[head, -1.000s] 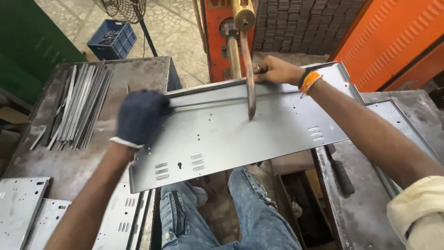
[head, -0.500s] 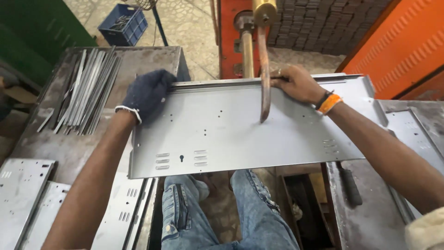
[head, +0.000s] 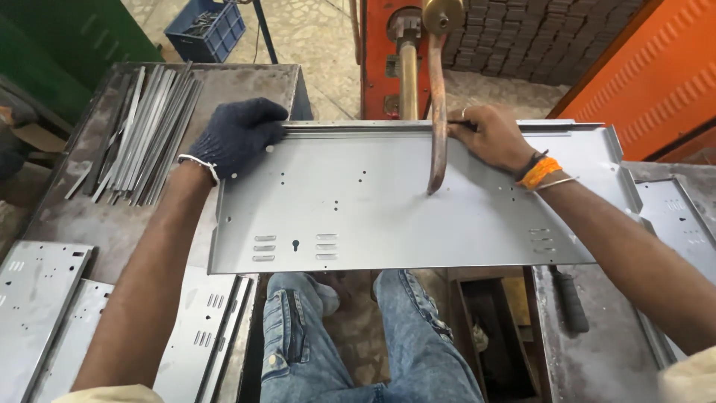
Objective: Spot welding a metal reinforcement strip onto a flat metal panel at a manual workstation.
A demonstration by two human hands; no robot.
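Currently gloved left hand (head: 237, 136) and bare right hand (head: 494, 136) both grip the metal panel's (head: 388, 216) top edge, mid-frame, under the curved welder arm (head: 436, 112).

Gloved left hand (head: 237, 136) and bare right hand (head: 494, 136) press down, arms outstretched.

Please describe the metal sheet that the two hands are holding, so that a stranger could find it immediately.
Start at the orange machine at the top. Below its curved arm lies a wide grey metal sheet, gripped by the gloved left hand and bare right hand. Unlike the sheets stacked lower left, it spans the knees.
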